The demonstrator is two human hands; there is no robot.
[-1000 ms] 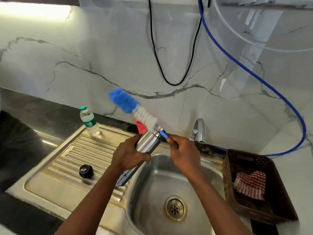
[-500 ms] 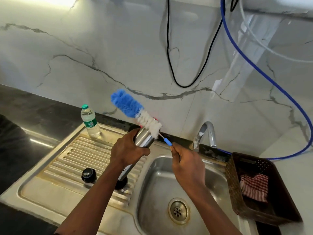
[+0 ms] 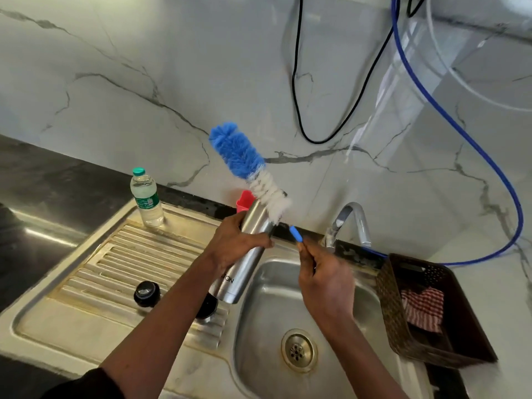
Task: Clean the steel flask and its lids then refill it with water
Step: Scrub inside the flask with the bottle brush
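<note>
White marble wall point(image 3: 144, 82) with grey veins stands behind a steel sink point(image 3: 259, 326) which has a ribbed drainboard point(image 3: 129, 254) on its left side. The left hand point(image 3: 233, 246) grips the steel flask point(image 3: 254, 221) around its middle, with fingers curled round it. The flask is tilted, its mouth pointing up and away and its base over the edge between drainboard and basin. The right hand point(image 3: 325, 280) pinches the thin blue handle point(image 3: 296, 234) of a bottle brush point(image 3: 239, 154). The white bristles lie against the mouth of the flask and the blue bristles stick out above it; if any part is inside, I cannot tell. One black lid point(image 3: 146, 293) stands on the drainboard, and a second dark lid point(image 3: 205, 308) is half hidden under the left forearm. A plastic water bottle point(image 3: 145, 197) stands upright at the far corner of the drainboard. A red cup point(image 3: 244, 201) shows just behind the flask. The tap point(image 3: 351, 223) curves over the basin. On the right, a brown basket point(image 3: 394, 306) holds a red checked cloth point(image 3: 423, 306). A blue hose point(image 3: 460, 131) and a black cable point(image 3: 299, 110) hang on the wall.
</note>
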